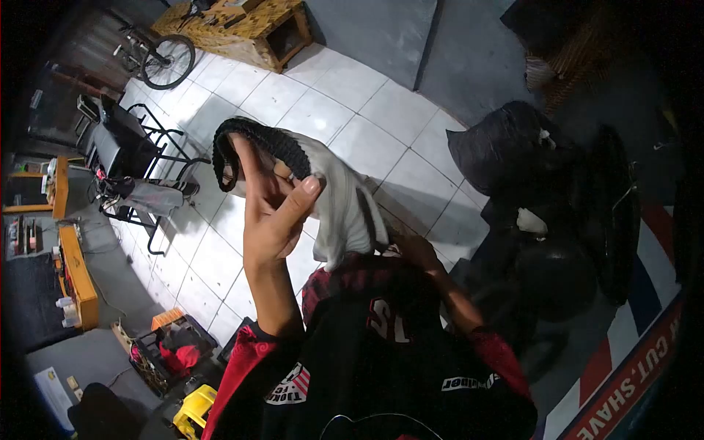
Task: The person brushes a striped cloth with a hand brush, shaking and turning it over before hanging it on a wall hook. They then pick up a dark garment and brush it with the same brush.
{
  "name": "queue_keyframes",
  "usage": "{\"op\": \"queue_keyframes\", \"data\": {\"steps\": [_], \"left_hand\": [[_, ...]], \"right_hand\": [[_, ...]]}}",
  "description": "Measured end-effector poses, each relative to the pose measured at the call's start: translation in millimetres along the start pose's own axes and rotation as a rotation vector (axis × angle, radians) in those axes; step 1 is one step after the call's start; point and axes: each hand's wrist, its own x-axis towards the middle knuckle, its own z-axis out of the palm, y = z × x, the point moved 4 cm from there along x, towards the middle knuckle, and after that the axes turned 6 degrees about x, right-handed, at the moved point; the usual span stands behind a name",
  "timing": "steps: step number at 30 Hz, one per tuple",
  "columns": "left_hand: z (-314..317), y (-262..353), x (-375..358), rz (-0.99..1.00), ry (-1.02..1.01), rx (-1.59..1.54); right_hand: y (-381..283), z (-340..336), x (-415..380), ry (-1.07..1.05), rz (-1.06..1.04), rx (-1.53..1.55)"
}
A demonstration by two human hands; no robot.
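Note:
A white cloth garment [341,198] with a dark stripe hangs in front of my chest. Its opening is edged by a black ribbed elastic band [286,139]. My left hand [271,198] reaches into that opening, fingers inside and thumb pressed on the outer side of the band, closed on it. At the garment's lower end, my right hand [414,251] is closed at the cloth's edge, its fingertips partly hidden. I wear a black and red jersey [367,352], and plaid cloth shows below the garment.
White tiles [396,125] cover the floor. A bicycle [167,62] and wooden table [268,33] stand at the back. A black chair frame [150,158] is at left, black bags [502,147] at right, and a crate [172,348] at lower left.

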Motion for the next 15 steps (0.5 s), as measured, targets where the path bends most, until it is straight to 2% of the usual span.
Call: {"op": "queue_keyframes", "data": {"steps": [2, 4, 7, 10, 11, 13, 15], "left_hand": [[6, -2, 2, -0.019, 0.07, 0.05], [7, -8, 3, -0.028, 0.071, 0.136], [15, -12, 6, -0.037, 0.081, 0.365], [23, -17, 11, 0.01, 0.163, 0.5], [25, -18, 11, 0.014, 0.176, 0.543], [29, -16, 11, 0.011, 0.178, 0.439], [20, -16, 11, 0.012, 0.17, 0.428]], "right_hand": [[2, -13, -5, 0.108, 0.118, 0.166], [-5, -44, -5, 0.431, 0.176, 0.474], [-70, -123, -28, 0.669, 0.041, 0.845], [-133, -168, -53, 0.735, -0.184, 1.141], [-134, -161, -53, 0.67, -0.184, 1.07], [-150, -159, -50, 0.631, -0.275, 0.945], [-135, -136, -39, 0.636, -0.192, 0.899]]}}
